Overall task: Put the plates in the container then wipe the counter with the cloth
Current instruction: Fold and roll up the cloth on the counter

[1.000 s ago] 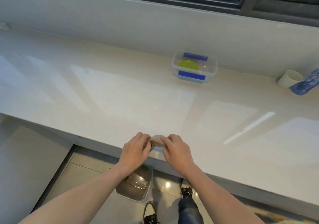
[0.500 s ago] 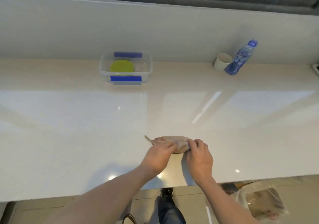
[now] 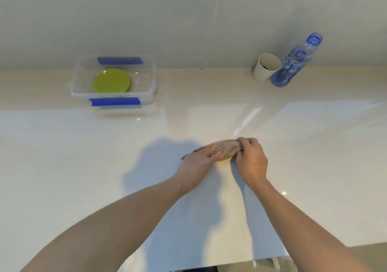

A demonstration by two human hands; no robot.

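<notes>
Currently the cloth [image 3: 223, 150], a beige, bunched wad, lies on the tabletop [image 3: 293, 146] near its front-middle, held from both ends. Left hand [image 3: 198, 161] rests over the cloth's left end, fingers [image 3: 212, 153] fairly straight and laid on the fabric, pressing rather than pinching. Right hand [image 3: 251, 158] grips the right end, fingers [image 3: 244, 143] curled over the wad and clamped on it.

Plates [image 3: 111, 80]: green, stacked, already inside the clear container [image 3: 114, 94] with blue clips, which stands toward the back left of the tabletop, well apart from the hands. How many plates are in the stack cannot be told. Judgement: the plate step looks done; the wiping step is in hand.

Other items: a pale paper cup [image 3: 266, 67] and a blue-labelled plastic bottle [image 3: 295, 62] stand at the back right against the wall, just beside each other, possibly touching.

Risks from here, as judgement:
- Cloth is bunched, so only a narrow strip meets the surface; wide strokes could leave unwiped bands unless it is spread out.
- Sweeps toward the back right could knock the cup or the tall bottle; both look light and easy to topple.
- Sweeps to the back left could shove the container, since the glossy surface offers little friction.
- With only the right hand truly gripping, the left end may slip free under a fast stroke.
</notes>
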